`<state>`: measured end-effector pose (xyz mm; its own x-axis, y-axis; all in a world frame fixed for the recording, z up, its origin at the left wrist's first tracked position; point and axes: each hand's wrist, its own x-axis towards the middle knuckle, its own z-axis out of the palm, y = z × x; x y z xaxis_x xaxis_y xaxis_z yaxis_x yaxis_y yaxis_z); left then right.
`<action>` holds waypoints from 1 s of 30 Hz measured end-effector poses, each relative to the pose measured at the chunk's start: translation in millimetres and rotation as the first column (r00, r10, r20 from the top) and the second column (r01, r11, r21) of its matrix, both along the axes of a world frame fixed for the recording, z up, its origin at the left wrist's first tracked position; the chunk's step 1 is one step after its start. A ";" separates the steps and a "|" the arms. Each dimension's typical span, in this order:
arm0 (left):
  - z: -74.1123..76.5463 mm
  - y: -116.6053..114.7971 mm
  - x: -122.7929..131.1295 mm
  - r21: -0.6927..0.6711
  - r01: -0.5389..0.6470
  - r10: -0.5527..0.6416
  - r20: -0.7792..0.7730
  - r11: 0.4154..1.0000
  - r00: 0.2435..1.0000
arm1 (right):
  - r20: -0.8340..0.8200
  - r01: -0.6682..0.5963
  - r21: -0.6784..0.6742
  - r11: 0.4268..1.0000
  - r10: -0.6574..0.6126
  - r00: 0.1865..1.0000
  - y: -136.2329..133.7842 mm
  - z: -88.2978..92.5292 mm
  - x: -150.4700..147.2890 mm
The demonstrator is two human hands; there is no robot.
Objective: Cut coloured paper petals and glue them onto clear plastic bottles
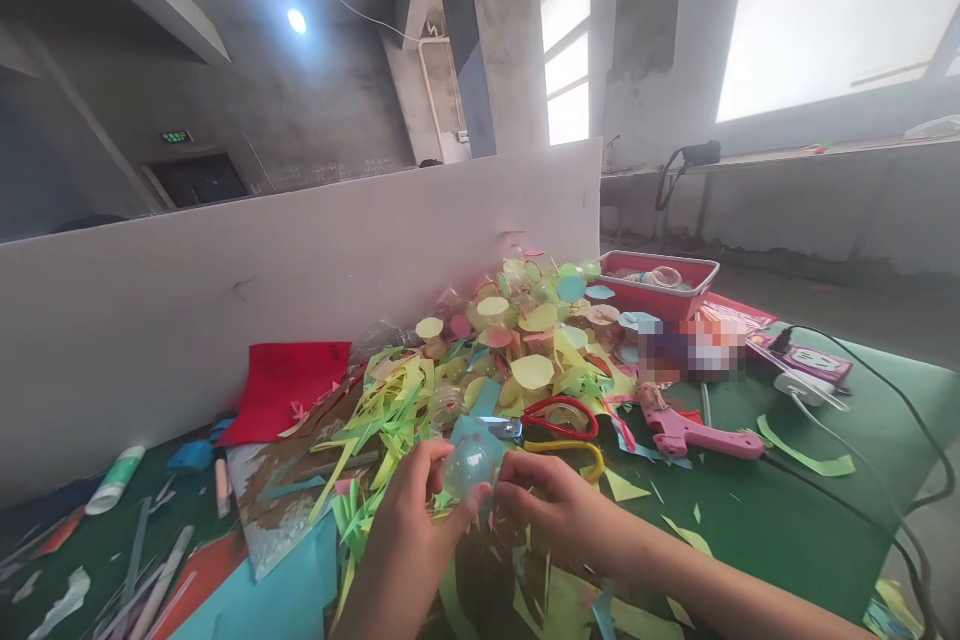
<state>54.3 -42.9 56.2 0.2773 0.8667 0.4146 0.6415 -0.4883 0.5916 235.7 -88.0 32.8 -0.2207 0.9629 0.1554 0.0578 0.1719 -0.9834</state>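
Note:
A clear plastic ball with light blue paper at its top and back sits between the thumb and fingers of my left hand. My right hand is closed at the ball's right side, its fingers curled. What those fingers pinch is hidden. Just beyond the ball lie scissors with red handles and a yellow-handled pair, partly covered by paper. Behind them rises a heap of similar clear balls topped with coloured paper discs. Green and yellow paper strips spread to the left.
A pink glue gun with a cord rests right on the green table. Behind it stands a red basket. Red paper, blue paper and a white-green tube lie left. A white board borders the back.

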 end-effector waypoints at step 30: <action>-10.0 0.6 -2.8 0.402 0.117 -0.056 -0.161 0.908 0.985 | 0.107 0.066 0.019 0.998 -0.068 0.992 -2.0 3.2 2.4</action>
